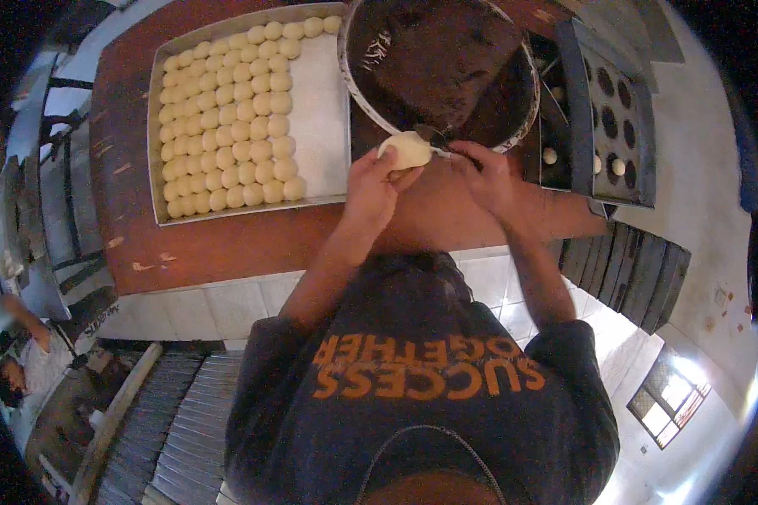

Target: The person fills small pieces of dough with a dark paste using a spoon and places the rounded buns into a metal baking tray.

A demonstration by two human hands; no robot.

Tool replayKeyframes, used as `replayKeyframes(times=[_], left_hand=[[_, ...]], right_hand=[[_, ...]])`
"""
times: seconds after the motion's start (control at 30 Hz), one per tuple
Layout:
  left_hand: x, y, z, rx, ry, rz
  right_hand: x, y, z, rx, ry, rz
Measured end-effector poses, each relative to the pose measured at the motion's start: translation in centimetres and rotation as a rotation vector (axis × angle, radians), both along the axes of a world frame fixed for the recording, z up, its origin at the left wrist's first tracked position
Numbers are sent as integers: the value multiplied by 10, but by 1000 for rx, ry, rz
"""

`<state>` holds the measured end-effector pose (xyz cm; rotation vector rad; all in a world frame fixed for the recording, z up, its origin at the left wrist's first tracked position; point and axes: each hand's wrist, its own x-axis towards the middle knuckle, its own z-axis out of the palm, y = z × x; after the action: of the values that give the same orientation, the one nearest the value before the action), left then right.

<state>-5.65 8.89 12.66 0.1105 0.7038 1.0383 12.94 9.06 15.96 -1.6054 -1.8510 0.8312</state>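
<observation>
My left hand (369, 192) holds a flattened round of pale dough (408, 151) up by its edge, fingers curled beneath it. In my right hand (487, 175) is the handle of a small spoon or spatula (434, 136), its dark end against the dough's right side. Both hands are at the near rim of a large round basin (343, 63), which holds a mass of dark brown paste (451, 55). Left of the basin lies a wide metal tray (324, 118). Rows of pale dough balls (227, 122) cover most of it, with a bare strip along its right side.
Right of the basin stands a dark pan with round cups (640, 118), a few pale balls in and near it. Several dark pans (623, 273) are stacked below the right end of the brown table (227, 252). Another person (38, 362) is at the far left.
</observation>
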Motion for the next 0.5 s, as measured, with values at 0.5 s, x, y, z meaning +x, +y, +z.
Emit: replayKeyframes(times=[0.5], left_hand=[[6,20,7,-123,-144,146]], right_hand=[[-35,-20,2,365,-240,-35]])
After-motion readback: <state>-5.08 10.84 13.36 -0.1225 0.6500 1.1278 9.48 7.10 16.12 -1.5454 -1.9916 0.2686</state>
